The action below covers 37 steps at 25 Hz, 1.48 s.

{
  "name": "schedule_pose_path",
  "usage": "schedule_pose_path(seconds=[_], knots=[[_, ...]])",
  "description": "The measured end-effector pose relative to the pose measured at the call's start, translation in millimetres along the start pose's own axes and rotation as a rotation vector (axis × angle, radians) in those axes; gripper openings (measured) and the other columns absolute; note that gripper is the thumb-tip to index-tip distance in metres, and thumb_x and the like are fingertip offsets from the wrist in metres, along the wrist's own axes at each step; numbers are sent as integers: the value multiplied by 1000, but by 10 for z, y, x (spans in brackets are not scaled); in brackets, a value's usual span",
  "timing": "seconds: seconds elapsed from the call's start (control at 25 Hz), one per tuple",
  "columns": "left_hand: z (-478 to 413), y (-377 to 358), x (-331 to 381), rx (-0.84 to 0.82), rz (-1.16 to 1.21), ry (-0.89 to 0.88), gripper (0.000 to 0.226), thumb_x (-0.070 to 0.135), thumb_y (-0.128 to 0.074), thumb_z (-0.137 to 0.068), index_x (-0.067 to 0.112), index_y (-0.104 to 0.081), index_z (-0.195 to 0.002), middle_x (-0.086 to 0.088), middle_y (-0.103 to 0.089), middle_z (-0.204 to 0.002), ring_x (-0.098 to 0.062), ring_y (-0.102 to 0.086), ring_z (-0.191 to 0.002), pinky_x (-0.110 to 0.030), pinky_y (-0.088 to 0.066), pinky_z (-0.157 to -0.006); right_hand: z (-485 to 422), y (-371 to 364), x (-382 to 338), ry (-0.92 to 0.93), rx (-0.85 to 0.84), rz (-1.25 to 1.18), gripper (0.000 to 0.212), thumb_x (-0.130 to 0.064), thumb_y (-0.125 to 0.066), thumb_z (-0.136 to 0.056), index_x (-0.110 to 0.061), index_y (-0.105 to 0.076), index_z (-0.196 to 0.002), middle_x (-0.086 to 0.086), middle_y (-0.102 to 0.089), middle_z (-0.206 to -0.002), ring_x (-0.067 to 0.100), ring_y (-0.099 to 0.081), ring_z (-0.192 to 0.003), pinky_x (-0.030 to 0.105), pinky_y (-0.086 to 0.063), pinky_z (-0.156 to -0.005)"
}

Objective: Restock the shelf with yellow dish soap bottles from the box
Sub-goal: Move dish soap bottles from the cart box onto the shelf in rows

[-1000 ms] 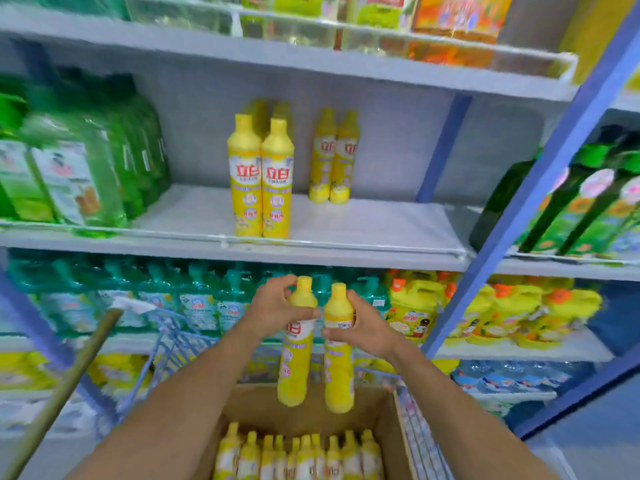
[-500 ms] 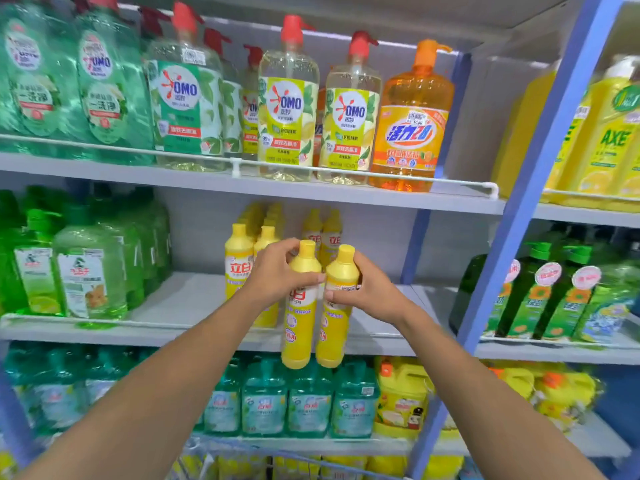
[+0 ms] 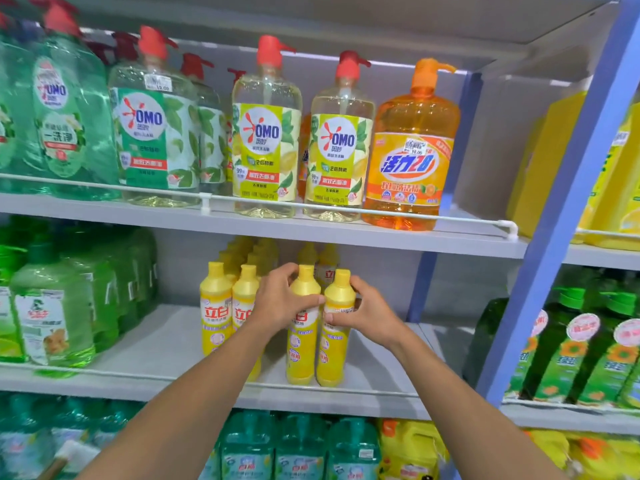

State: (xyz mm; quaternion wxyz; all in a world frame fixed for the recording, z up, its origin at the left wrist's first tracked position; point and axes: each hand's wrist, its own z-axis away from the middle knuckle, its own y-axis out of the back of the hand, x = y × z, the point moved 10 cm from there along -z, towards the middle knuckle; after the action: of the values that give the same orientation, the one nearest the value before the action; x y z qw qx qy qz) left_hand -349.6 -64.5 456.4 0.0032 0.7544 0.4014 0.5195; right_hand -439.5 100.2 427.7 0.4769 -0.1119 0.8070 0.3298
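Note:
Two yellow dish soap bottles stand side by side near the front of the middle shelf (image 3: 156, 348). My left hand (image 3: 282, 299) grips the upper part of the left bottle (image 3: 302, 344). My right hand (image 3: 363, 311) grips the right bottle (image 3: 333, 355) around its shoulder. Their bases appear to rest on the shelf board. To the left stand two more yellow bottles (image 3: 215, 313) of the same kind, with further rows behind them. The box is out of view.
Green jugs (image 3: 52, 317) fill the shelf's left end. Bare shelf board lies right of the held bottles, up to the blue upright (image 3: 554, 237). Large pump bottles (image 3: 266, 133) stand on the shelf above, teal bottles (image 3: 301, 452) below, green bottles (image 3: 571, 355) in the right bay.
Both hands carried the two bottles up from over the box and forward onto the middle shelf, beside the two front bottles. The view rose, and the box dropped out of sight.

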Motion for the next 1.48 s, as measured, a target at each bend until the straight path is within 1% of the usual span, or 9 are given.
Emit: schedule_pose_path(seconds=[0.24, 0.36, 0.44, 0.68, 0.84, 0.96, 1.08, 1.32, 1.48], knots=[[46, -195, -284, -40, 96, 34, 64, 56, -89, -50, 28, -64, -102, 7, -74, -88, -13, -71, -81, -35, -58, -69, 26, -60, 364, -69, 73, -206, 69, -8, -90, -73, -19, -54, -131, 2, -72, -120, 22, -71, -110, 39, -59, -93], [339, -453, -628, -209, 235, 135, 68, 23, -94, -62, 19, -59, -120, 4, -74, -108, -10, -71, -98, -22, -57, -77, 259, -121, 521, -72, 161, -134, 74, -31, -93, -67, -24, -52, -129, -9, -71, -120, 6, -68, -111, 26, -57, -91], [599, -613, -899, -304, 266, 199, 68, 10, -89, -70, 18, -56, -128, 0, -72, -119, -15, -69, -108, -28, -58, -87, 444, -213, 712, -117, 220, -64, 74, -45, -93, -60, -28, -55, -121, -11, -70, -117, 3, -68, -105, 29, -59, -87], [720, -656, -1070, -187, 197, 180, 63, 27, -91, -67, 39, -55, -117, 12, -73, -108, -6, -70, -99, -31, -60, -85, 589, -322, 1007, -195, 181, -68, 57, -20, -87, -78, -17, -60, -128, -9, -73, -114, -2, -69, -102, 14, -54, -81], [711, -681, -1078, -137, 50, 125, 71, 49, -90, -60, 35, -49, -116, 19, -67, -108, 2, -66, -96, -25, -58, -78, 653, -405, 1037, -205, 55, -88, 59, -24, -77, -89, -23, -52, -143, -12, -66, -133, 4, -62, -123, 22, -51, -99], [716, -687, -1073, -180, 67, 118, 75, 38, -92, -63, 36, -46, -121, 20, -66, -112, 5, -66, -99, -22, -58, -81, 684, -460, 1071, -257, 120, -80, 66, -27, -86, -80, -25, -52, -136, -11, -67, -128, 0, -66, -112, 17, -55, -88], [738, -729, -1184, -261, 55, 125, 71, 21, -89, -70, 32, -48, -126, 16, -68, -112, -1, -68, -99, -30, -59, -88, 673, -484, 1095, -291, 253, 147, 64, -43, -89, -71, -29, -52, -121, -10, -66, -117, 6, -66, -104, 28, -59, -87], [588, -758, -1244, -157, -103, 154, 53, 28, -87, -72, 26, -52, -112, 9, -70, -103, -1, -66, -85, -19, -55, -72, 501, -502, 1256, -295, 293, 210, 72, -64, -78, -60, -26, -55, -116, -7, -72, -111, 17, -69, -99, 43, -60, -84], [327, -884, -1369, -90, -134, 201, 54, 27, -84, -75, 22, -49, -115, -1, -69, -116, -17, -68, -99, -31, -57, -83, 241, -480, 1363, -324, 322, 185, 63, -43, -87, -72, -22, -57, -123, -3, -71, -115, 19, -68, -103, 42, -58, -90]])
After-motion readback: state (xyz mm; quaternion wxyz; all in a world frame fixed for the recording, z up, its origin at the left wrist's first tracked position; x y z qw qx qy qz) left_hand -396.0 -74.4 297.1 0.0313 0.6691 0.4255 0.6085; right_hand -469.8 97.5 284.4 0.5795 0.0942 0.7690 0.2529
